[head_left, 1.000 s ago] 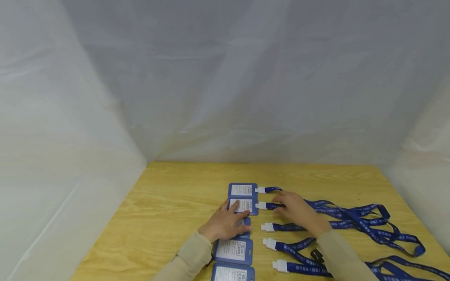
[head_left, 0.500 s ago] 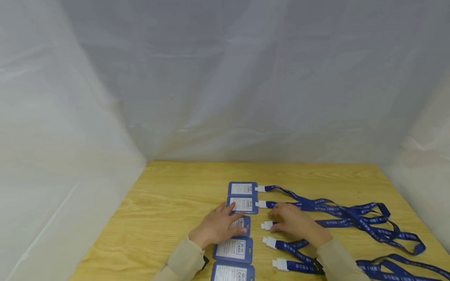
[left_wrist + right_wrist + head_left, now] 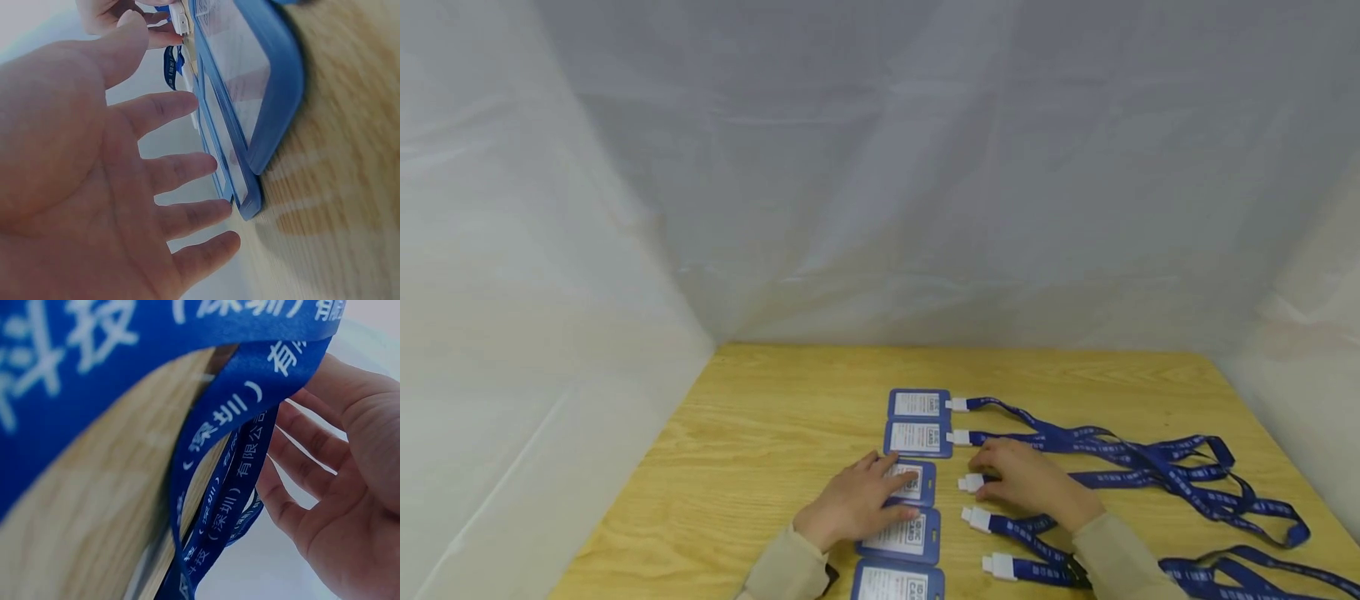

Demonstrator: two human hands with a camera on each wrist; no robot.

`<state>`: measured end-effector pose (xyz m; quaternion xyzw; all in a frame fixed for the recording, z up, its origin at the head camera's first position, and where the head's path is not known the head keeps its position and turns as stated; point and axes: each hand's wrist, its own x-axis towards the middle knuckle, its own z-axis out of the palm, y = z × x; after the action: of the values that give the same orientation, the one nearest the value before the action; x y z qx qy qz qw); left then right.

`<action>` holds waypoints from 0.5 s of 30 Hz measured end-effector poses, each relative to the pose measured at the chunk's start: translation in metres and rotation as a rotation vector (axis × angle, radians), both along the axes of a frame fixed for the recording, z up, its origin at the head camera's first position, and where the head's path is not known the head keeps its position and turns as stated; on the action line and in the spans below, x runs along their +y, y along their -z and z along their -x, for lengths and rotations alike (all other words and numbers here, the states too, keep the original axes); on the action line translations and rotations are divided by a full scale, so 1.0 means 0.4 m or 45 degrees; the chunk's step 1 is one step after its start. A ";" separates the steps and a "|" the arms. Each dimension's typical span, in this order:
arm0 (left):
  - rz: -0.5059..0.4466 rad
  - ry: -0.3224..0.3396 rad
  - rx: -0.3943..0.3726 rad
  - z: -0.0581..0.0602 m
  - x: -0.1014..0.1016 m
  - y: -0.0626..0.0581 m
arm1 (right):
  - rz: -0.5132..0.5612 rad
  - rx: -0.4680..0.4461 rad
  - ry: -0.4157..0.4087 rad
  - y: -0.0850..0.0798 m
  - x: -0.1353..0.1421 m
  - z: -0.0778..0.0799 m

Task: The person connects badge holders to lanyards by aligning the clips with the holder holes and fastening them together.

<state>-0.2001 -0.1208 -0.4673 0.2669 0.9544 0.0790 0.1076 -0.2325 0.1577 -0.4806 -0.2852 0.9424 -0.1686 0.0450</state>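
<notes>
My left hand [image 3: 853, 500] is spread, palm down, over the third blue badge holder [image 3: 924, 467] in a column of several. Its straight fingers reach over that holder and the fourth holder [image 3: 895, 546] nearer me; the left wrist view shows them close beside the holders' edges. To the right, my right hand [image 3: 1030, 479] pinches the third blue lanyard by its strap just behind the white clip [image 3: 970, 483]. That clip points at the third holder's slot, with a gap between them. Blue lanyard straps [image 3: 237, 456] hang by the right fingers in the right wrist view.
The two far holders [image 3: 917, 403] have white clips [image 3: 957, 405] at their slots. Two more lanyards with clips [image 3: 1000, 567] lie nearer me, beside the near holder [image 3: 887, 583]. Straps [image 3: 1180, 475] overlap at right. Pale sheeting [image 3: 880, 208] surrounds the wooden table [image 3: 775, 400].
My right hand has moved from the second lanyard nearer to me, onto the third one. My left hand has slid from the second holder down to the third and fourth.
</notes>
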 end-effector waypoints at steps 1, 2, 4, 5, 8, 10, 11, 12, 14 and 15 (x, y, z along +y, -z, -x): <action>-0.004 -0.004 -0.004 -0.002 -0.001 0.001 | 0.002 -0.001 -0.002 0.000 0.000 0.000; -0.010 -0.008 -0.007 -0.004 -0.002 0.000 | 0.004 -0.002 -0.005 -0.001 0.000 -0.001; -0.018 -0.015 -0.008 -0.006 -0.003 -0.001 | 0.009 -0.005 -0.005 -0.002 0.000 -0.001; -0.024 -0.019 -0.011 -0.007 -0.004 -0.002 | 0.013 -0.005 -0.003 -0.001 0.000 -0.002; -0.035 -0.023 -0.016 -0.010 -0.006 -0.004 | 0.019 -0.003 0.003 -0.002 0.001 -0.005; -0.038 -0.023 -0.018 -0.013 -0.008 -0.004 | 0.025 -0.001 0.012 -0.002 0.001 -0.006; -0.041 -0.022 -0.017 -0.014 -0.009 -0.004 | 0.034 -0.001 0.016 -0.003 0.001 -0.007; -0.042 -0.020 -0.017 -0.015 -0.010 -0.004 | 0.036 0.000 0.024 -0.003 0.000 -0.007; -0.042 -0.013 -0.021 -0.017 -0.012 -0.004 | 0.043 0.002 0.036 -0.004 0.000 -0.007; -0.043 -0.010 -0.023 -0.019 -0.012 -0.004 | 0.047 0.004 0.039 -0.005 -0.001 -0.007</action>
<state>-0.1926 -0.1257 -0.4657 0.2642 0.9530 0.0979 0.1115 -0.2298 0.1574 -0.4788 -0.2716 0.9436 -0.1861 0.0357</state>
